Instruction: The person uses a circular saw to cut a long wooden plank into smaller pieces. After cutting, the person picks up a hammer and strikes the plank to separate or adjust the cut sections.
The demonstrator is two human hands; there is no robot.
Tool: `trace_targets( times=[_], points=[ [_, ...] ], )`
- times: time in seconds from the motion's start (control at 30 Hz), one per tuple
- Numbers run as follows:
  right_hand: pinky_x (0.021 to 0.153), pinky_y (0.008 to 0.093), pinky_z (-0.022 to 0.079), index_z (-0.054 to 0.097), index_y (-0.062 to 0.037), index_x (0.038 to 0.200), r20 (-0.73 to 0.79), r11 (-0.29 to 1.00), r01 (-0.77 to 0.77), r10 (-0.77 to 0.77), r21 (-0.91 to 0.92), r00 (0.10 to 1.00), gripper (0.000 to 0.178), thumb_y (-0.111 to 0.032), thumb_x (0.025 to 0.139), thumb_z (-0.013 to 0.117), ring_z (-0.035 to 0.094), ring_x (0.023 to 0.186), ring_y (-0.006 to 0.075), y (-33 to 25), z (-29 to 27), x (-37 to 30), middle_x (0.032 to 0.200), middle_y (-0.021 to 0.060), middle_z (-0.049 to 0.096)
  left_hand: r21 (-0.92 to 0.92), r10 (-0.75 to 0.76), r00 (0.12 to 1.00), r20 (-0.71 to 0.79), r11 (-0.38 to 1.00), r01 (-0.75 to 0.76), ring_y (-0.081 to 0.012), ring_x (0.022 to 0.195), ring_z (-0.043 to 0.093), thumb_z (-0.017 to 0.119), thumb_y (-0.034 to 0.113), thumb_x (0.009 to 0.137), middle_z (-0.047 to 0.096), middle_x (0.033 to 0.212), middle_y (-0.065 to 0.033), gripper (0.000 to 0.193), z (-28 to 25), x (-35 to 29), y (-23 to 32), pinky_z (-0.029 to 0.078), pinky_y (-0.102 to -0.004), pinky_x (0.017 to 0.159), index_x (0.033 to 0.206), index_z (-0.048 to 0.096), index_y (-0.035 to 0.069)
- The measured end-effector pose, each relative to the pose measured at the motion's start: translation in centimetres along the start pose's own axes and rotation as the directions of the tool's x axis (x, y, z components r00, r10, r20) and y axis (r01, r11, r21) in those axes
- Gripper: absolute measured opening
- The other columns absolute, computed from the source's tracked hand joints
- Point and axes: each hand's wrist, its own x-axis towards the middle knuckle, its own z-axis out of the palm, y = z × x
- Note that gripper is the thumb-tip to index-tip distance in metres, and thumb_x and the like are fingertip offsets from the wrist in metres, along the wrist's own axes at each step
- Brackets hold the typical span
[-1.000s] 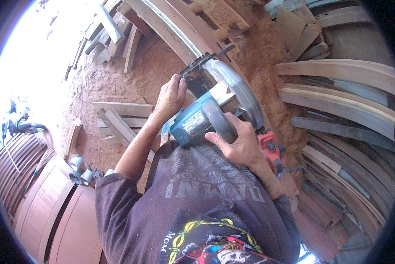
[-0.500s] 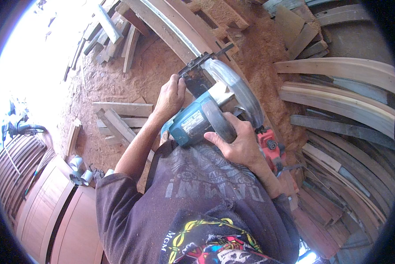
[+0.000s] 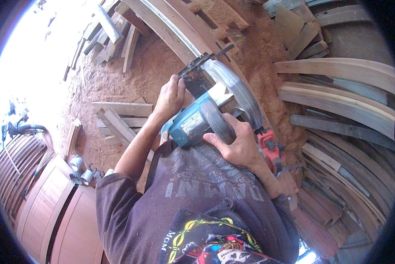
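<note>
A teal circular saw (image 3: 189,125) with a dark curved handle and a grey blade guard rests on long boards (image 3: 180,31) in front of my body. My right hand (image 3: 238,141) is closed around the rear handle, its thumb pointing left. At the saw's front left, my left hand (image 3: 173,96) has its fingers curled over the edge of the dark base plate (image 3: 195,82). The blade itself is hidden by the guard and the wood. A black guide bar (image 3: 223,52) crosses the base's front end, over the boards.
To the right lie stacked curved planks (image 3: 338,99). A red power tool (image 3: 271,149) sits just right of my right forearm. Scrap wood (image 3: 118,119) lies on the sawdust-covered ground at left, with wooden panels (image 3: 43,202) at the lower left.
Hardly anything differs. Both hands keep their places on the saw, and the saw stays at the same spot on the boards.
</note>
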Motion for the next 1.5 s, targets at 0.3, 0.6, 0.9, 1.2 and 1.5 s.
trace_targets(
  times=[0.3, 0.6, 0.9, 1.2, 1.5],
  points=[
    [0.081, 0.0389, 0.057, 0.073, -0.0009, 0.121, 0.013, 0.998, 0.018, -0.017, -0.057, 1.0, 0.044, -0.028, 0.091, 0.091, 0.077, 0.087, 0.025, -0.7, -0.8, -0.1, 0.094, 0.017, 0.079, 0.207, 0.108, 0.969, -0.223, 0.976, -0.061, -0.0444, 0.097, 0.071, 0.06, 0.037, 0.111, 0.072, 0.1, -0.0212, 0.034, -1.4, -0.9, 2.1, 0.054, -0.0537, 0.083, 0.107, 0.065, 0.004],
    [0.083, 0.0419, 0.058, 0.072, -0.0011, 0.119, 0.026, 0.993, -0.016, 0.02, -0.115, 0.999, 0.046, -0.033, 0.091, 0.09, 0.08, 0.093, 0.0306, -0.9, -1.0, -0.4, 0.097, 0.0205, 0.079, 0.487, 0.26, 0.962, 0.085, 0.831, -0.268, -0.0384, 0.091, 0.073, 0.068, 0.035, 0.106, 0.07, 0.098, -0.0172, 0.03, -2.8, 0.8, 4.3, 0.058, -0.0516, 0.078, 0.107, 0.063, 0.006],
    [0.084, 0.0424, 0.058, 0.071, 0.0009, 0.119, 0.014, 0.993, 0.02, -0.018, -0.12, 1.0, 0.046, -0.03, 0.09, 0.09, 0.079, 0.093, 0.0334, -0.3, -0.6, -0.6, 0.099, 0.0216, 0.078, 0.492, 0.485, 0.642, 0.594, 0.414, -0.766, -0.0335, 0.105, 0.069, 0.066, 0.023, 0.1, 0.065, 0.109, -0.0144, 0.025, -6.4, 5.0, 3.8, 0.055, -0.0482, 0.093, 0.116, 0.058, 0.005],
    [0.081, 0.0359, 0.057, 0.072, 0.0003, 0.114, 0.038, 0.998, 0.043, -0.041, -0.046, 0.998, 0.037, -0.023, 0.092, 0.089, 0.075, 0.086, 0.0203, -0.2, -0.8, -0.3, 0.094, 0.0151, 0.078, 0.329, 0.254, 0.958, 0.131, 0.901, -0.284, -0.0376, 0.126, 0.066, 0.076, 0.037, 0.089, 0.069, 0.128, -0.02, 0.067, -4.0, 5.2, 3.6, 0.052, -0.0509, 0.106, 0.14, 0.057, -0.002],
    [0.073, 0.0323, 0.053, 0.069, -0.0025, 0.102, 0.049, 0.995, -0.012, 0.017, -0.097, 0.999, 0.027, -0.019, 0.093, 0.089, 0.066, 0.075, 0.0134, -0.6, -0.6, -0.3, 0.081, 0.0049, 0.07, -0.144, 0.205, 0.978, 0.028, 0.969, -0.199, -0.0424, 0.12, 0.073, 0.078, 0.027, 0.094, 0.077, 0.125, -0.0228, 0.056, 0.4, 5.5, 1.7, 0.057, -0.0497, 0.104, 0.145, 0.065, 0.01]
  ],
)
